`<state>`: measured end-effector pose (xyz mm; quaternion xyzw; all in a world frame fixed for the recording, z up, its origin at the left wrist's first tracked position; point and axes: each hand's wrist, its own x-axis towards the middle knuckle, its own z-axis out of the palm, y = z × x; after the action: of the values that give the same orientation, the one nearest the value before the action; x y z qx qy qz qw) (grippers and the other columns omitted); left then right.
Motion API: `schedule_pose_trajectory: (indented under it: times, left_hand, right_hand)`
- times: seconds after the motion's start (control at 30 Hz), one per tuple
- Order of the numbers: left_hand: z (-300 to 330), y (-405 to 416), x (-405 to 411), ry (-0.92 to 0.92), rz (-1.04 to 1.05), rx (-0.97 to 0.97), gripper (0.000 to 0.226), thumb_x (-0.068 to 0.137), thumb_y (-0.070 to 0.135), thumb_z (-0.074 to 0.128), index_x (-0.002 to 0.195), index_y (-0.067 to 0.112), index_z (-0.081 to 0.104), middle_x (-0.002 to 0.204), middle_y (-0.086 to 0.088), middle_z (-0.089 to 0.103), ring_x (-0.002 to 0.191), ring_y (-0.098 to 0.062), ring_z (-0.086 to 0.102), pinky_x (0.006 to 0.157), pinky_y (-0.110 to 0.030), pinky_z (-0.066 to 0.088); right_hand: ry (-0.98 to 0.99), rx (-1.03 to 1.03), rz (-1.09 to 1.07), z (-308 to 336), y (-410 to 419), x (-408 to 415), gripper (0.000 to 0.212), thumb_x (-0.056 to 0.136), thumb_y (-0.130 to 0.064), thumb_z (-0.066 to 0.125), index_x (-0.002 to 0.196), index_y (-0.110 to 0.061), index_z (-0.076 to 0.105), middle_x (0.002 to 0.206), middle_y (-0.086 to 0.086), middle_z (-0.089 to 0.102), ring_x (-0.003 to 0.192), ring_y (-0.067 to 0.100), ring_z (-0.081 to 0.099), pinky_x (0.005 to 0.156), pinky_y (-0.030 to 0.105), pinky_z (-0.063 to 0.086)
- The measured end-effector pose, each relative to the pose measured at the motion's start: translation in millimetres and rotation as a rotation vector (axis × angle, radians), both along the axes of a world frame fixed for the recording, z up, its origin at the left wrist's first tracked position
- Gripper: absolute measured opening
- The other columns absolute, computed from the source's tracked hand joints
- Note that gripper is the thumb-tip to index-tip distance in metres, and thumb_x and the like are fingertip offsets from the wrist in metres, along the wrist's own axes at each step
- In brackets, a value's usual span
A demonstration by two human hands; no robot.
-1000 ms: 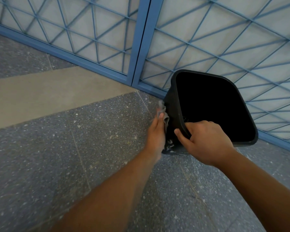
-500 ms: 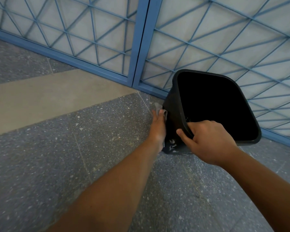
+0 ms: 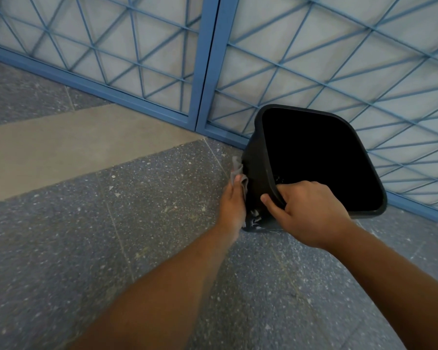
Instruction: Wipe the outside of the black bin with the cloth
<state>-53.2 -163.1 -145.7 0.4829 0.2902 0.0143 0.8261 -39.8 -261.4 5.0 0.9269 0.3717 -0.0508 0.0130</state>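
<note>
Fingers of the right hand [image 3: 311, 213] clamp the near rim of the tilted black plastic bin [image 3: 257, 173]; the left hand [image 3: 233, 200], fingers straight and together, presses a crumpled grey cloth [image 3: 238, 170] on the bin's left wall, with open speckled grey floor [image 3: 111, 223] left of the bin and a blue lattice gate [image 3: 202, 72] close behind it.

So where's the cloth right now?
In the head view, the grey cloth is under the left hand, pressed against the black bin's outer left wall, just above the speckled floor.

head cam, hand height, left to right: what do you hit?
Floor → left hand pressing the cloth → black bin wall → right hand gripping the rim.
</note>
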Motion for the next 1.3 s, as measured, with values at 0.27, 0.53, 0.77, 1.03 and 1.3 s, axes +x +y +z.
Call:
schedule_pose_trajectory:
  times: [0.27, 0.53, 0.77, 1.03, 1.3]
  left_hand:
    - [11.6, 3.8, 7.9, -0.024, 0.007, -0.008, 0.048, 0.115, 0.047, 0.032, 0.156, 0.033, 0.052, 0.133, 0.003, 0.067, 0.121, -0.013, 0.065, 0.099, -0.025, 0.053]
    - [2.6, -0.8, 10.2, -0.108, -0.011, -0.014, 0.050, 0.115, 0.050, 0.032, 0.160, 0.035, 0.047, 0.156, 0.002, 0.058, 0.143, -0.013, 0.056, 0.121, -0.037, 0.045]
    - [-10.2, -4.7, 12.5, 0.028, 0.081, -0.211, 0.045, 0.115, 0.046, 0.035, 0.154, 0.032, 0.054, 0.143, -0.011, 0.069, 0.128, -0.026, 0.069, 0.106, -0.043, 0.057]
    - [-13.1, -8.9, -17.4, 0.080, 0.021, -0.111, 0.046, 0.116, 0.043, 0.036, 0.149, 0.023, 0.060, 0.138, -0.006, 0.071, 0.125, -0.021, 0.069, 0.102, -0.034, 0.056]
    - [17.3, 36.1, 43.5, 0.032, -0.027, -0.196, 0.034, 0.112, 0.045, 0.049, 0.132, 0.026, 0.069, 0.128, -0.006, 0.075, 0.121, -0.022, 0.070, 0.109, -0.041, 0.053]
  right_hand:
    - [0.012, 0.019, -0.010, 1.4, 1.1, -1.1, 0.047, 0.094, -0.042, 0.047, 0.052, -0.025, 0.032, 0.044, -0.007, 0.038, 0.041, 0.006, 0.039, 0.044, 0.021, 0.026]
    - [0.015, 0.020, 0.002, 1.1, 1.0, 0.3, 0.045, 0.095, -0.043, 0.045, 0.054, -0.025, 0.034, 0.047, -0.006, 0.042, 0.044, 0.008, 0.044, 0.045, 0.019, 0.029]
    - [-0.003, 0.021, 0.011, -1.8, -0.6, 1.4, 0.046, 0.094, -0.043, 0.046, 0.053, -0.026, 0.034, 0.045, -0.007, 0.040, 0.043, 0.007, 0.043, 0.044, 0.018, 0.026]
    - [-0.018, 0.009, 0.031, -1.9, -1.2, 2.1, 0.046, 0.093, -0.044, 0.046, 0.053, -0.026, 0.031, 0.046, -0.008, 0.038, 0.043, 0.006, 0.040, 0.044, 0.019, 0.025]
    - [0.024, 0.027, -0.015, -2.3, -0.2, 3.4, 0.042, 0.094, -0.045, 0.043, 0.058, -0.022, 0.045, 0.047, -0.003, 0.048, 0.044, 0.009, 0.048, 0.048, 0.025, 0.041]
